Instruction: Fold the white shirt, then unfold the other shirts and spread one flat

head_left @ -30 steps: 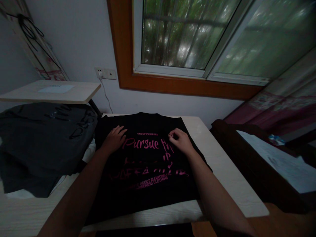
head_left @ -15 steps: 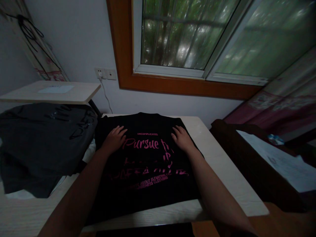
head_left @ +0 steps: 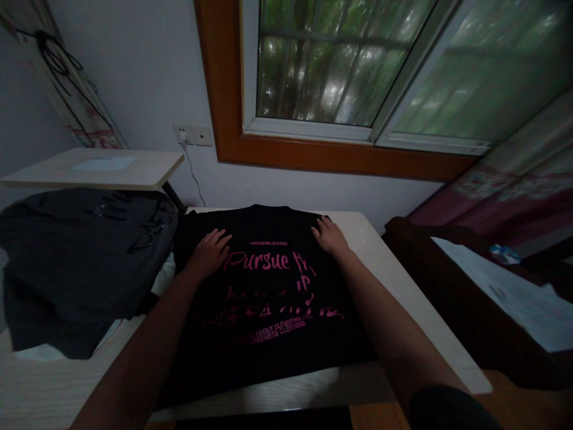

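A black T-shirt (head_left: 268,352) with pink lettering lies spread on the pale table (head_left: 403,310), its neck end toward the wall. My left hand (head_left: 209,252) rests on the upper left part of the shirt, fingers stretched and a little apart. On the other side, my right hand (head_left: 330,235) lies near the shirt's upper right edge, fingers extended over the cloth. Neither hand grips anything. The lower lines of print are broken up by the way the cloth lies.
Dark grey printed clothing (head_left: 80,257) is heaped at the left, below a small raised shelf (head_left: 147,167) with a paper on it. A wall socket (head_left: 192,135) with a cord is behind. Brown furniture (head_left: 452,298) bearing white paper (head_left: 501,292) stands to the right.
My right hand has slid a little away from me, toward the shirt's upper right corner. My left hand stays nearly where it was.
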The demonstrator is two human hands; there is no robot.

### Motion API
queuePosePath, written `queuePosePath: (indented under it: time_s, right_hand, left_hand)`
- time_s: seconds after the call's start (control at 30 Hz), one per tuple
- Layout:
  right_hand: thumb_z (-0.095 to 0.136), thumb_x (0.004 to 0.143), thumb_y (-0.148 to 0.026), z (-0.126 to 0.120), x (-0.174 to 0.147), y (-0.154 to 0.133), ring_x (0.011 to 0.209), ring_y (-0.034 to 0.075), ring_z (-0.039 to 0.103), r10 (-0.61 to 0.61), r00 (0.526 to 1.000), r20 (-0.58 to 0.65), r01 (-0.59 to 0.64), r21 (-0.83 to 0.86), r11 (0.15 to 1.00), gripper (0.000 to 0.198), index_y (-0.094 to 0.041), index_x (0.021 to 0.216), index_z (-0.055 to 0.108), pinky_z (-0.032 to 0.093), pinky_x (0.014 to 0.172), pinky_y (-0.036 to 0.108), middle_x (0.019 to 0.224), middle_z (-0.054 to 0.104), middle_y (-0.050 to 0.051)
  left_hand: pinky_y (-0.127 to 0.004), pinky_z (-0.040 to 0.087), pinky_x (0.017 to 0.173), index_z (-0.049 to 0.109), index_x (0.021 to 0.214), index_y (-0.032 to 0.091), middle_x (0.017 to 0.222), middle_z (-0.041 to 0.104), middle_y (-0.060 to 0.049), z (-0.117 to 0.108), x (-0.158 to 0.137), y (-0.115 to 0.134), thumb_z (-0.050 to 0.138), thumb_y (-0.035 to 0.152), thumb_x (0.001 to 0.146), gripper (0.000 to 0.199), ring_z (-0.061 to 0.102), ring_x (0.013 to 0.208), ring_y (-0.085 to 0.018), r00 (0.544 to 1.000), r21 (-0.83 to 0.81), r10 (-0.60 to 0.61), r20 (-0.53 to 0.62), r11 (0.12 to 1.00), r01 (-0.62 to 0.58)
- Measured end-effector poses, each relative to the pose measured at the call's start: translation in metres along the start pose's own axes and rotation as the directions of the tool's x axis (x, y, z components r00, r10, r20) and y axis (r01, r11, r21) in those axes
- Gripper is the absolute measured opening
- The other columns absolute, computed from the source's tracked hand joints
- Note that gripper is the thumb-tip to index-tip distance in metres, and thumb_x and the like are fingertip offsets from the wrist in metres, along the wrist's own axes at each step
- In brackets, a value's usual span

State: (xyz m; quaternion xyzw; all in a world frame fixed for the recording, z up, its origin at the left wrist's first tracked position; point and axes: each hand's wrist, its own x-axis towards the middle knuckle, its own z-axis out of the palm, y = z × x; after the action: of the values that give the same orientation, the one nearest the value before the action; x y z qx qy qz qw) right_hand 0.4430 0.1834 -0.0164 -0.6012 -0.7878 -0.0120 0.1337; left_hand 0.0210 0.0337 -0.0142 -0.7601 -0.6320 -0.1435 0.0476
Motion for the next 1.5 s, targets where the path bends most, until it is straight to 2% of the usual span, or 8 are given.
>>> queuePosePath:
  time_s: [0.27, 0.47, 0.6, 0.83, 1.0, 1.1, 1.27, 1.5]
  right_hand:
    - [0.032, 0.102, -0.047, 0.003, 0.001, 0.002, 0.148, 0.03, 0.032, 0.019, 1.0, -0.008, -0.019, -0.021, 1.0, 0.061, -0.01, 0.148, 0.045, 0.025, 0.12, 0.053, 0.16, 0.033, 0.018]
    - [0.037, 0.101, -0.041, -0.002, -0.009, 0.009, 0.145, 0.029, 0.039, -0.014, 0.999, -0.043, 0.015, 0.022, 1.0, 0.055, -0.01, 0.144, 0.051, 0.03, 0.12, 0.049, 0.155, 0.043, 0.017]
    - [0.037, 0.101, -0.041, -0.005, -0.017, 0.024, 0.146, 0.028, 0.037, -0.069, 0.997, -0.042, 0.071, 0.042, 0.997, 0.055, -0.009, 0.143, 0.053, 0.032, 0.12, 0.044, 0.154, 0.045, 0.016]
    - [0.033, 0.101, -0.042, -0.009, -0.032, 0.06, 0.147, 0.03, 0.035, -0.085, 0.996, 0.0, 0.085, 0.077, 0.993, 0.056, -0.016, 0.148, 0.048, 0.032, 0.119, 0.053, 0.159, 0.038, 0.01]
    - [0.035, 0.099, -0.04, -0.015, -0.044, 0.084, 0.147, 0.028, 0.035, -0.055, 0.998, 0.014, 0.052, 0.155, 0.987, 0.056, -0.015, 0.148, 0.048, 0.029, 0.122, 0.05, 0.155, 0.045, 0.01]
    - [0.036, 0.098, -0.039, -0.023, -0.048, 0.089, 0.143, 0.029, 0.042, -0.007, 1.0, 0.01, 0.005, 0.237, 0.971, 0.054, -0.015, 0.143, 0.054, 0.032, 0.121, 0.05, 0.151, 0.05, 0.011]
    - [0.03, 0.1, -0.047, -0.036, -0.051, 0.075, 0.138, 0.03, 0.049, 0.079, 0.996, -0.032, -0.066, 0.295, 0.953, 0.059, -0.014, 0.144, 0.053, 0.037, 0.118, 0.049, 0.147, 0.054, 0.014]
    - [0.031, 0.102, -0.05, -0.04, -0.039, 0.013, 0.147, 0.03, 0.035, -0.126, 0.992, -0.023, 0.128, 0.15, 0.98, 0.062, -0.012, 0.148, 0.048, 0.027, 0.124, 0.047, 0.156, 0.042, 0.014]
  left_hand:
    - [-0.048, 0.033, 0.12, 0.053, 0.144, 0.022, 0.154, 0.046, -0.009, 0.001, 0.0, -0.002, 0.039, 0.038, 0.1, 0.048, 0.037, 0.146, -0.029, 1.0, 0.012, 0.005, 0.016, 1.0, -0.005]
    - [-0.048, 0.032, 0.12, 0.053, 0.143, 0.023, 0.154, 0.047, -0.008, -0.001, -0.001, -0.001, 0.039, 0.038, 0.1, 0.048, 0.037, 0.146, -0.028, 1.0, -0.002, 0.003, 0.02, 1.0, -0.003]
    - [-0.049, 0.032, 0.12, 0.053, 0.144, 0.022, 0.155, 0.046, -0.008, 0.0, -0.001, -0.001, 0.039, 0.039, 0.1, 0.048, 0.036, 0.146, -0.029, 1.0, 0.009, 0.003, 0.022, 1.0, -0.003]
    - [-0.049, 0.031, 0.12, 0.051, 0.145, 0.026, 0.157, 0.044, -0.006, 0.0, -0.002, 0.001, 0.04, 0.042, 0.1, 0.049, 0.035, 0.147, -0.029, 1.0, 0.025, -0.004, 0.017, 1.0, 0.004]
    - [-0.049, 0.03, 0.12, 0.052, 0.145, 0.024, 0.157, 0.044, -0.007, -0.002, -0.004, 0.004, 0.039, 0.042, 0.1, 0.05, 0.035, 0.147, -0.029, 1.0, 0.029, 0.009, 0.005, 1.0, -0.009]
    - [-0.05, 0.031, 0.12, 0.053, 0.143, 0.024, 0.156, 0.045, -0.007, -0.005, -0.005, 0.006, 0.04, 0.042, 0.1, 0.049, 0.036, 0.147, -0.029, 1.0, 0.017, 0.01, 0.005, 1.0, -0.011]
    - [-0.048, 0.031, 0.122, 0.057, 0.139, 0.022, 0.151, 0.051, -0.007, -0.006, -0.004, 0.014, 0.039, 0.036, 0.1, 0.046, 0.042, 0.143, -0.025, 0.998, -0.034, 0.069, 0.004, 0.997, -0.069]
    - [-0.044, 0.033, 0.121, 0.056, 0.14, 0.021, 0.151, 0.051, -0.006, -0.003, -0.005, 0.026, 0.038, 0.033, 0.1, 0.046, 0.042, 0.144, -0.024, 0.995, -0.041, 0.103, -0.002, 0.994, -0.103]
